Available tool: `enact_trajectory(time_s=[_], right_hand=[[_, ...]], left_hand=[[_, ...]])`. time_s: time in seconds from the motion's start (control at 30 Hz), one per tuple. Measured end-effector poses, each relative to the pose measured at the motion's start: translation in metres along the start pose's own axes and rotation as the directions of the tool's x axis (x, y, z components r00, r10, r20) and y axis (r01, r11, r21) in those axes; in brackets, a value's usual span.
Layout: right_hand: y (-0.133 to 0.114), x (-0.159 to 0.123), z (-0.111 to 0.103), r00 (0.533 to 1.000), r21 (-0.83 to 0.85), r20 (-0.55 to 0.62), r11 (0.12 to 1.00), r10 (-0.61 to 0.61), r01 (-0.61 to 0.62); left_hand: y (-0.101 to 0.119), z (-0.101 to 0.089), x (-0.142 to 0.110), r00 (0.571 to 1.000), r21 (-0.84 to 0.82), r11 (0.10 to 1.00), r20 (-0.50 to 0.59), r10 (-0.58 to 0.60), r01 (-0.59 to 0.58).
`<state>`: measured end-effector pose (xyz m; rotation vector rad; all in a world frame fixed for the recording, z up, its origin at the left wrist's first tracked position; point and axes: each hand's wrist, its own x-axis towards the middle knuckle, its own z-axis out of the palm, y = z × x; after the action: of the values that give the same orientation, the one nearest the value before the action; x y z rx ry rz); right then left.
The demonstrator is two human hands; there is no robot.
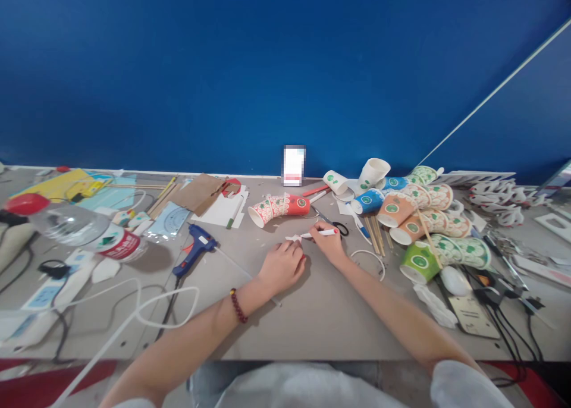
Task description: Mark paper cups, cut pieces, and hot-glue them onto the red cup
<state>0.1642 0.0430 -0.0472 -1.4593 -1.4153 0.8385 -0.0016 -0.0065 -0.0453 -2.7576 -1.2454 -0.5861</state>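
Your wide grey worktop [343, 330] carries everything, its flat surface giving both forearms a place to work from. To your right, the heap of green, orange and blue patterned paper cups [397, 210] seems set aside so that your arms can reach forward. The blue plastic glue gun [195, 252] lies left of your left forearm, probably to stay within reach. Just beyond your hands lies a curved row of nested red-and-white paper cups [279, 209]. Your left grip [283, 267] rests palm down with fingers bent, likely steadying the work; whether it pinches anything, you cannot tell from here. Your right grip [330, 242] is closed round a slim white marker with a red end [329, 232], angled as for writing. The small white piece, perhaps paper [293, 238], lies at your left fingertips, between both grips, by the marker's tip.
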Motion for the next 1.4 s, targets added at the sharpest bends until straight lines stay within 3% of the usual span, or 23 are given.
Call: enact_trajectory(time_s=[0.5,0.73,1.4], right_hand=[[0.003,0.0,-0.001,0.997,0.083,-0.068,0.996,0.029,-0.023],[0.004,-0.001,-0.002,0.999,0.122,-0.019,0.992,0.026,-0.023],[-0.002,-0.004,-0.002,1.0,0.117,0.026,0.993,-0.002,-0.001]], left_hand=[[0.001,0.001,-0.001,1.0,0.023,1.0,-0.015,0.007,-0.007],[0.001,0.002,0.0,0.997,0.031,0.999,-0.069,0.033,-0.031],[0.002,-0.004,0.002,1.0,0.001,1.0,-0.015,0.017,-0.017]])
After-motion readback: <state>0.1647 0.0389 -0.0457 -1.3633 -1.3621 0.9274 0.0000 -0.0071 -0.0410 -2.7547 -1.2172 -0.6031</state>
